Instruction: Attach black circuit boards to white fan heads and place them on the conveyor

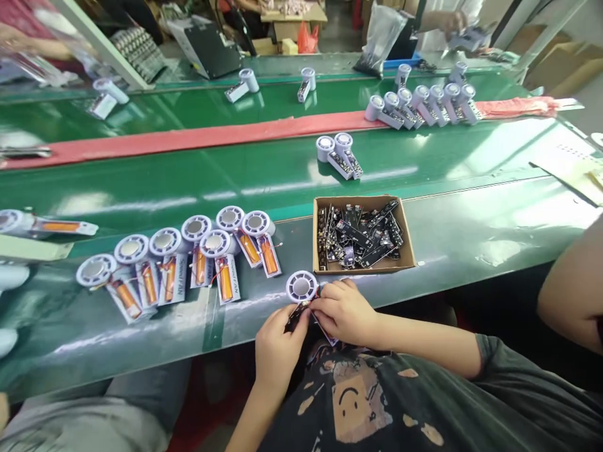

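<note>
At the bench edge in front of my body is a handheld fan [301, 286] with a pale lilac round head, its handle running down beneath my fingers. My left hand [277, 342] pinches a narrow black circuit board [296, 317] between thumb and fingers, beside the fan's handle. From the other side my right hand [348, 314] is closed around the fan just below its head, fingertips meeting the board's upper end. Whatever small part lies between those fingertips is hidden. Just beyond my hands stands a cardboard box [411, 254] holding many similar black circuit boards.
Several opened fans [166, 242] with orange batteries lie to the left. On the green conveyor [211, 166] stand two fans [343, 154] with boards. A red strip [188, 135] runs along it, with more fans [421, 100] at far right. Other people sit on both sides.
</note>
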### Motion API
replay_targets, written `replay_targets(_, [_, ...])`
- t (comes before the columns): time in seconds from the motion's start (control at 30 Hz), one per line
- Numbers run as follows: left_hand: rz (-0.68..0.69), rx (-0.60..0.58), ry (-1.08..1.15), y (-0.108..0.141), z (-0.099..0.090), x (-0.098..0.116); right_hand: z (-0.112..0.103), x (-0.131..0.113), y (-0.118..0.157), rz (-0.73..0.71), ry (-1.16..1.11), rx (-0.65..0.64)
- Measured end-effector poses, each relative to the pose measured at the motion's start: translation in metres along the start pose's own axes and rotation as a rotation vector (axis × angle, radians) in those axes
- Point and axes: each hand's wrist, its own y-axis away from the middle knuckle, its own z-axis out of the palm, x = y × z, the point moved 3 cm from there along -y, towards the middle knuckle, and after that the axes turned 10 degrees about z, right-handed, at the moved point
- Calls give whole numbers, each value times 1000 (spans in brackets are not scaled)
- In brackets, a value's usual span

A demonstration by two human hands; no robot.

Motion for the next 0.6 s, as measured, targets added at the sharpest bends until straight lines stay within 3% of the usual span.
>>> replay_targets(0.1, [-178,-37,55,-2,1,-8,5,2,0,-17,-30,26])
replay_targets(0.2, [-256,-61,101,-5,3,-10,8,4,0,-32,-74,40])
replay_targets(0.37, [-221,-29,108,-9,7,-7,8,8,0,-52,-153,78])
replay_targets(0.6, [-72,57,187,-1,12,3,4,13,-3,-67,-297,168])
